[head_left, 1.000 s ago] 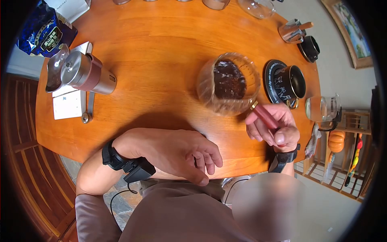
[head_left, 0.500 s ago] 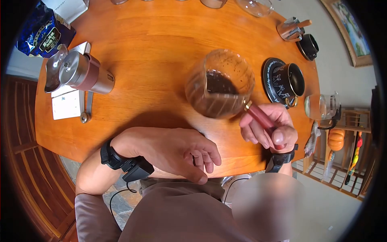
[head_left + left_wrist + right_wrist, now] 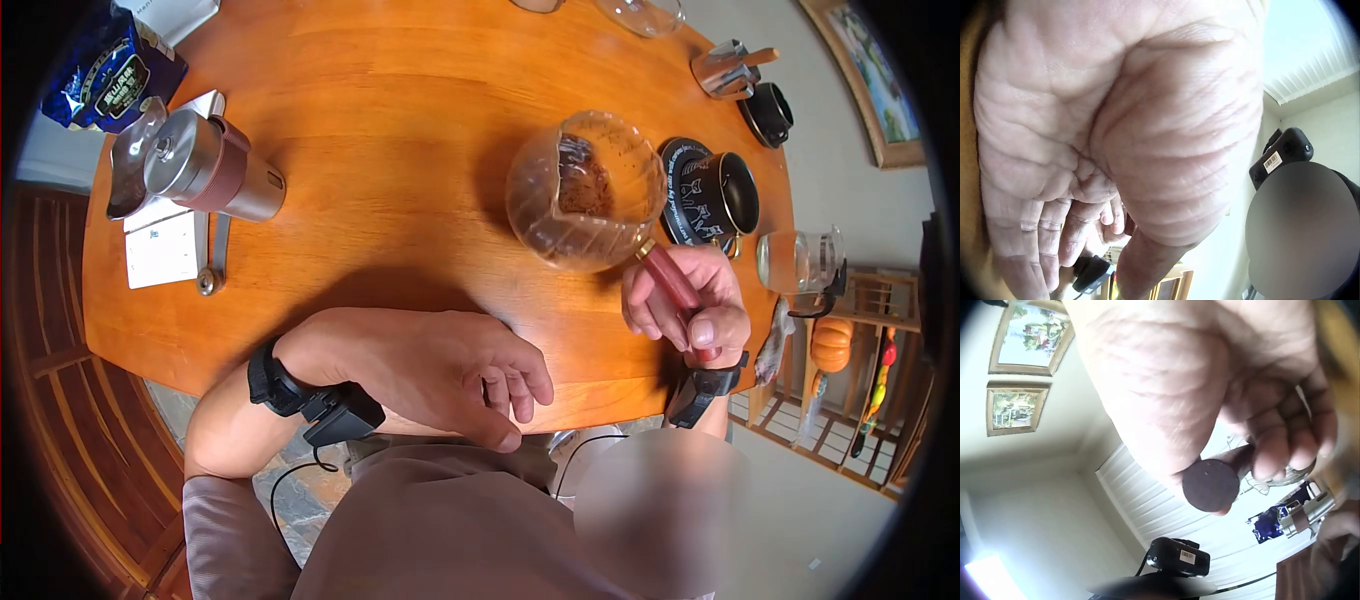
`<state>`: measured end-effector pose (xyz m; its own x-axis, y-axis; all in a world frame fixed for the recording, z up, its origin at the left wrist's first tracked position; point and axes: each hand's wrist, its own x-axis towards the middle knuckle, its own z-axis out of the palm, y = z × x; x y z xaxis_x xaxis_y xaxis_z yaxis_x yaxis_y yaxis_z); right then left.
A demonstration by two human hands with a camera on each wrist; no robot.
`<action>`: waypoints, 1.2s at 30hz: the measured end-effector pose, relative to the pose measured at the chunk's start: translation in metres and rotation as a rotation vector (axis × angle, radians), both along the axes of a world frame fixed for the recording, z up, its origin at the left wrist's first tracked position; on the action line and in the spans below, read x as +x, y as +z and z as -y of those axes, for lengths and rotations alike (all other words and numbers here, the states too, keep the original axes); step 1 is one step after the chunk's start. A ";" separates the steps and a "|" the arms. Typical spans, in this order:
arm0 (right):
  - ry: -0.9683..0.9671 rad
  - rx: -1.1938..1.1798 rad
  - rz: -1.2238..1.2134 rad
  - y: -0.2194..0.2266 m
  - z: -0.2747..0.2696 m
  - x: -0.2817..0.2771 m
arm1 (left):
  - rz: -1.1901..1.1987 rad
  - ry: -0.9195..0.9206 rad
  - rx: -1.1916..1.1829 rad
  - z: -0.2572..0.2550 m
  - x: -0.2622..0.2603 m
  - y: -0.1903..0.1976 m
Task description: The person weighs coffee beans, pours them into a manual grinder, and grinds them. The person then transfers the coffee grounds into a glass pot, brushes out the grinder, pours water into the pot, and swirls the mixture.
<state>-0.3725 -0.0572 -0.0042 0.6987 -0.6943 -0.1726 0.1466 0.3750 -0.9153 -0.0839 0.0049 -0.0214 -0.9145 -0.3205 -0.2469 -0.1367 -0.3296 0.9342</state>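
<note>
My right hand [image 3: 718, 288] holds a round ribbed glass coffee pot [image 3: 540, 225] by its red-brown handle [image 3: 672, 280], thumb along the handle near its end. The pot is tilted above the table, and dark brown contents [image 3: 585, 190] show through the glass, with specks on the inner wall. In the right wrist view the handle's round dark end [image 3: 1211, 485] sticks out beside the thumb. My left hand [image 3: 430, 370] rests near the table's front edge, fingers loosely bent and holding nothing. Its bare palm [image 3: 1054, 94] fills much of the left wrist view.
Right of the pot stands a black cup [image 3: 725, 195] with its saucer [image 3: 678, 160]; a glass jug [image 3: 790, 262] is beyond. On the left are a metal coffee grinder [image 3: 215, 172], its crank [image 3: 218, 255], a white flat box [image 3: 165, 250] and a blue bag [image 3: 120, 75].
The coffee pot swung left, then back right and slightly away from me, its tilt changing and the dark contents shifting inside. My right hand moved with it; my left hand stayed nearly still.
</note>
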 end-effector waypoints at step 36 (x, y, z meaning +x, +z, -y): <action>-0.073 -0.002 0.076 0.008 -0.005 0.012 | -0.010 0.015 -0.025 0.000 0.000 -0.002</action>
<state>-0.3604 -0.0517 0.0034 0.6575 -0.7439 -0.1197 0.2426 0.3595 -0.9011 -0.0839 0.0052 -0.0234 -0.9118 -0.3405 -0.2294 -0.1223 -0.3082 0.9434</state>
